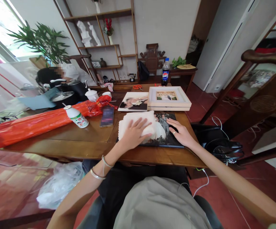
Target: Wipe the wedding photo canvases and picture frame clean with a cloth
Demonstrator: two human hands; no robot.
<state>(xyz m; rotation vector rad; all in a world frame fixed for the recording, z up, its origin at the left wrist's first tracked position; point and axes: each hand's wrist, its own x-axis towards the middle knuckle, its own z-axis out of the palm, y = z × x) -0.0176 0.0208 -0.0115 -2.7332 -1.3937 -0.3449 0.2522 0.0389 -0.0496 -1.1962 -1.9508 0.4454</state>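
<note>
Photo print lies at the six o'clock edge of the surface. The left hand presses a white cloth on it, fingers spread; the right hand rests flat and open at three o'clock. Wiping seems underway, and the next stroke needs bracing.

A long orange plastic bag sprawled across the wooden table from nine o'clock toward eleven. A white bottle stood just in front of it and a dark phone lay near that. At twelve o'clock sat a white-framed picture, with an unframed print against its left side. Farther back at twelve stood a cola bottle, and orange scissors lay toward eleven. A leafy plant filled ten o'clock by the window. A clear plastic bag slumped on the red floor at seven.
</note>
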